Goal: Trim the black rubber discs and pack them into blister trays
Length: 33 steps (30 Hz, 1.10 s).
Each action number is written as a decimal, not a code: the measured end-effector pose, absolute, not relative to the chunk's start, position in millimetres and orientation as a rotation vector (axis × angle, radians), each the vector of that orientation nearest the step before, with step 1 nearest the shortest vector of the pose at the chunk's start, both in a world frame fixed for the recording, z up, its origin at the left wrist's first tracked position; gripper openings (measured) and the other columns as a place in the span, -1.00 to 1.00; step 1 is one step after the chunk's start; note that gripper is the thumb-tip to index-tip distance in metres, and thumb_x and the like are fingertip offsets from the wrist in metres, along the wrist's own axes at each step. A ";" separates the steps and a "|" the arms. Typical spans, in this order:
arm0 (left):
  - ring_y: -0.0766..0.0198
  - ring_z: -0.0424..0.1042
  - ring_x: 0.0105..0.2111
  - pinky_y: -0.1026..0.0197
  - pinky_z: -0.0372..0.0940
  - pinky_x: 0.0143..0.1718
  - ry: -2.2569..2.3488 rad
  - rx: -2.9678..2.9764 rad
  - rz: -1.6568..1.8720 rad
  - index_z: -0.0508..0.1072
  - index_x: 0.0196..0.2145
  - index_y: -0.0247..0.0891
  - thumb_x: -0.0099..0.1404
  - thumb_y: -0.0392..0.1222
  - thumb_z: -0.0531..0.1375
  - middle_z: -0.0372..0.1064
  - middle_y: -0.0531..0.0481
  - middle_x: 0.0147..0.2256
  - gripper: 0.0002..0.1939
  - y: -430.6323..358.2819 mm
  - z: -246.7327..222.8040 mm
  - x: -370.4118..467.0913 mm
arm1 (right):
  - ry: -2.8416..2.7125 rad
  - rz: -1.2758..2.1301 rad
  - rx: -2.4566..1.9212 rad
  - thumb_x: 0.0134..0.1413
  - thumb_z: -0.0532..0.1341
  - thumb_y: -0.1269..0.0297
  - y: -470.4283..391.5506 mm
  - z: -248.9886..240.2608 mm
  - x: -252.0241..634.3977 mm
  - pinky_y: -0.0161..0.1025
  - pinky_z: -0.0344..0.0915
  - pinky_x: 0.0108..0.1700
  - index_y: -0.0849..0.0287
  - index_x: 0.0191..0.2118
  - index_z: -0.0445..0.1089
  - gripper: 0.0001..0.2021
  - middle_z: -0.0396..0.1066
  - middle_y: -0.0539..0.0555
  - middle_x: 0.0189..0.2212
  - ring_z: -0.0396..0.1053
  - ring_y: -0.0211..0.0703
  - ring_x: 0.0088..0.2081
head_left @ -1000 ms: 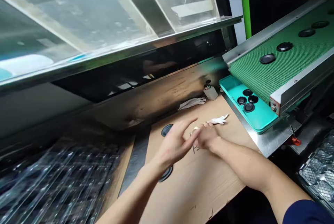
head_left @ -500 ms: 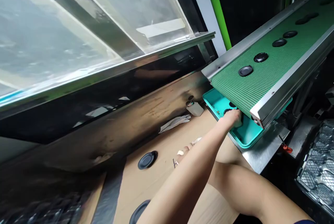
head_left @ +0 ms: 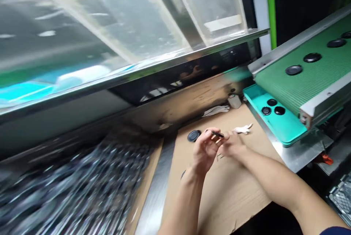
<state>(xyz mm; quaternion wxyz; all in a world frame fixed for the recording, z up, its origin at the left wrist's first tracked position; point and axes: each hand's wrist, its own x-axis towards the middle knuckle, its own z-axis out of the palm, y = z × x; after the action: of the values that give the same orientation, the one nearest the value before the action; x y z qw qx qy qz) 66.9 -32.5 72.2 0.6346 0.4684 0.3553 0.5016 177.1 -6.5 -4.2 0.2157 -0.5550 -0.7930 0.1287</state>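
Note:
My left hand is raised over the cardboard-covered bench, its fingers closed on a round black plastic part seen nearly edge-on. Close against it on the right is my right hand, blurred, with fingers curled. A thin tool shows below those fingers; its kind is not clear. Behind my left hand a black round part lies on the cardboard. Another dark part is mostly hidden by my left forearm.
A green conveyor belt carries several black round parts on the right. Under its end sits a turquoise tray with three black parts inside. A white glove, a small bottle and a white item lie on the bench. Clear plastic trays fill the left.
My left hand has come back from the turquoise tray with a black part and met my right hand over the bench. The view has swung left.

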 end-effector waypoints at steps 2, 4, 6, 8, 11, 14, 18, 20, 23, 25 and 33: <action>0.26 0.43 -0.41 -0.01 0.48 -0.10 0.797 0.662 1.176 0.44 -0.42 -0.27 0.19 -0.02 0.34 0.38 0.02 -0.42 -0.73 -29.3 47.1 31.5 | -2.281 0.282 -1.527 0.30 0.16 0.23 -7.0 -9.1 178.5 -0.03 0.28 0.08 0.17 0.01 0.50 -0.73 0.48 0.23 -0.04 0.35 0.11 0.04; 0.32 0.42 -0.48 0.03 0.50 -0.17 0.863 0.429 1.219 0.40 -0.43 -0.28 0.27 -0.15 0.31 0.37 0.05 -0.48 -0.79 -25.0 23.8 10.2 | -2.304 0.182 -1.529 0.32 0.16 0.15 -3.4 -13.4 180.9 -0.03 0.24 0.09 0.16 0.02 0.50 -0.69 0.47 0.24 -0.03 0.33 0.12 0.05; 0.30 0.48 -0.47 0.09 0.51 -0.21 0.941 0.354 1.296 0.42 -0.36 -0.30 0.34 -0.24 0.26 0.45 0.00 -0.45 -0.87 -20.2 6.7 0.9 | -2.275 0.132 -1.538 0.31 0.18 0.09 2.2 -17.7 182.5 -0.05 0.22 0.10 0.14 0.04 0.50 -0.67 0.48 0.23 -0.04 0.33 0.10 0.04; 0.26 0.55 -0.41 0.14 0.50 -0.24 0.958 0.411 1.330 0.44 -0.26 -0.33 0.39 -0.28 0.23 0.54 -0.10 -0.35 -0.94 -16.9 -2.9 -0.7 | -2.253 0.101 -1.524 0.30 0.21 0.08 7.1 -21.5 184.0 -0.07 0.21 0.11 0.10 0.04 0.52 -0.67 0.50 0.20 -0.06 0.34 0.08 0.02; 0.23 0.59 -0.35 0.17 0.49 -0.21 0.850 0.505 1.315 0.42 -0.12 -0.31 0.41 -0.34 0.20 0.58 -0.19 -0.19 -0.90 -16.2 -6.4 1.6 | -2.216 0.090 -1.471 0.29 0.22 0.11 12.4 -23.2 188.0 -0.09 0.23 0.11 0.10 0.02 0.53 -0.70 0.53 0.17 -0.08 0.38 0.06 0.00; 0.15 0.61 -0.25 0.17 0.48 -0.21 0.677 0.443 1.250 0.42 -0.07 -0.29 0.47 -0.20 0.16 0.57 -0.24 -0.13 -0.85 -16.0 -6.5 3.2 | -2.039 0.111 -1.407 0.28 0.22 0.13 16.4 -19.3 190.6 -0.09 0.27 0.10 0.17 0.02 0.53 -0.69 0.54 0.20 -0.07 0.43 0.04 -0.03; 0.08 0.58 -0.12 0.07 0.48 -0.11 0.542 0.283 1.214 0.46 -0.08 -0.32 0.57 0.04 -0.08 0.55 -0.26 -0.14 -0.56 -11.0 -9.9 8.4 | -1.845 0.136 -1.328 0.28 0.22 0.05 7.1 -16.1 175.5 -0.06 0.32 0.09 0.18 0.01 0.53 -0.64 0.54 0.22 -0.05 0.45 0.06 -0.01; 0.11 0.57 -0.09 0.01 0.45 0.03 0.562 0.230 1.243 0.47 -0.01 -0.29 0.57 -0.04 -0.09 0.55 -0.19 -0.15 -0.60 -8.5 -11.2 12.1 | -1.925 0.139 -1.274 0.33 0.18 0.05 -5.3 -18.2 159.5 -0.04 0.33 0.07 0.18 0.00 0.54 -0.64 0.54 0.23 -0.06 0.44 0.08 -0.03; 0.15 0.56 -0.07 0.02 0.39 0.14 0.554 0.196 1.232 0.46 0.06 -0.24 0.54 -0.16 0.00 0.55 -0.15 -0.13 -0.69 -7.7 -10.3 15.2 | -2.087 0.083 -1.186 0.41 0.09 0.10 -20.9 -20.6 137.5 -0.02 0.31 0.08 0.17 0.06 0.53 -0.64 0.49 0.25 0.04 0.39 0.09 0.00; 0.19 0.56 -0.06 0.08 0.37 0.15 0.506 0.171 1.243 0.47 0.03 -0.26 0.50 -0.24 0.02 0.55 -0.14 -0.12 -0.72 -8.6 -8.5 15.4 | -2.102 0.022 -1.233 0.43 0.06 0.13 -23.5 -19.2 130.2 0.00 0.30 0.07 0.17 0.06 0.53 -0.63 0.47 0.26 0.06 0.37 0.09 -0.01; 0.23 0.56 -0.17 0.14 0.41 0.09 0.488 0.097 1.269 0.49 -0.23 -0.29 0.54 -0.23 -0.03 0.55 -0.13 -0.20 -0.69 -8.4 -6.3 17.0 | -2.218 -0.087 -1.318 0.46 0.00 0.20 -16.5 -11.9 136.9 -0.02 0.24 0.08 0.18 0.07 0.51 -0.62 0.48 0.27 0.03 0.34 0.06 -0.04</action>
<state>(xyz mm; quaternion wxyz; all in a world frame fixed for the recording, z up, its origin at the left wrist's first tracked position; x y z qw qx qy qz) 17.0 -8.4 -6.3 0.7765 0.0448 0.2255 0.5866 136.9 -16.5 -11.9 0.2763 -0.4908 -0.8256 -0.0325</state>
